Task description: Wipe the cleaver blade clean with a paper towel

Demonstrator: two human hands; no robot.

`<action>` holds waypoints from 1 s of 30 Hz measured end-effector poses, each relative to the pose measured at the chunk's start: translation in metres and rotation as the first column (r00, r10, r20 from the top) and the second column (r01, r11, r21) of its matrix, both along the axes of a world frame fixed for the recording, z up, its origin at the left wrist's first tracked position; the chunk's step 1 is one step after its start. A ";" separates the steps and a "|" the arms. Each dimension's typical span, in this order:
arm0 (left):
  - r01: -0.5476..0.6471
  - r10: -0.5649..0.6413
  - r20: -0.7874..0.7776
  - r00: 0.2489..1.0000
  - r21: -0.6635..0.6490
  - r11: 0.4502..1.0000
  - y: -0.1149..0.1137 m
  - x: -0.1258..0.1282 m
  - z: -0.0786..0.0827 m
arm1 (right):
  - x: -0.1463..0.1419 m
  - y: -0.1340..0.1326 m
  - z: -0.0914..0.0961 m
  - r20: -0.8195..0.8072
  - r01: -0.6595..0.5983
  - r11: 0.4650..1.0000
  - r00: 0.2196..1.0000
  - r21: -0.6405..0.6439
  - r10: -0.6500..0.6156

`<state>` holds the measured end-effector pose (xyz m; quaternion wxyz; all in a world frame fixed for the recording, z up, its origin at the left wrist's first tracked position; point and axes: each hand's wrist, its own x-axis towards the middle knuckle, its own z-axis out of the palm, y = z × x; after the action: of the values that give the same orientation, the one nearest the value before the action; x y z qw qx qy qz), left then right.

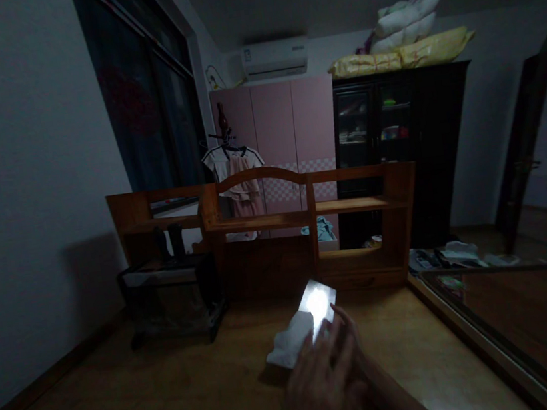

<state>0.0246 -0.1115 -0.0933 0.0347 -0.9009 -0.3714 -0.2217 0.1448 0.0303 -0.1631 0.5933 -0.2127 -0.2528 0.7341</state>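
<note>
Both my hands are together low in the middle of the head view, over the wooden tabletop. My right hand (350, 335) reaches in from the lower right and grips a flat, shiny rectangular piece (317, 300) by its right edge. Strong glare whitens its face, so I cannot tell its kind. In front of it, my left hand (314, 378) is closed, with a thin white tissue-like sheet (291, 340) sticking out to the left past its fingers. The sheet covers the lower left of the shiny piece. The left fingers are dim and slightly blurred.
A wooden shelf unit (260, 221) stands across the back of the wooden table (202, 389). At left is a dark-framed box (165, 300) with black handles upright on it. Beyond are a pink wardrobe (274, 124), a dark cabinet (441, 142) and hanging clothes (244, 182).
</note>
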 end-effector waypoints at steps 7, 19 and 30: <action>-0.188 0.188 -0.018 0.982 -0.100 0.977 0.061 -0.076 -0.052 | -0.004 -0.002 0.007 -0.100 -0.144 0.988 0.985 -0.052 0.138; -0.042 0.034 -0.069 0.997 -0.133 0.990 0.103 -0.054 -0.033 | -0.009 0.000 0.005 -0.141 -0.157 0.988 0.978 0.003 0.156; 0.109 -0.113 -0.039 0.993 -0.078 0.991 0.148 -0.041 -0.033 | -0.009 -0.008 0.019 -0.094 -0.156 0.988 0.983 0.010 0.157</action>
<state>-0.0166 0.0365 -0.1259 -0.0039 -0.9255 -0.3280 -0.1894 0.1355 0.0221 -0.1437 0.5452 -0.1566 -0.2414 0.7874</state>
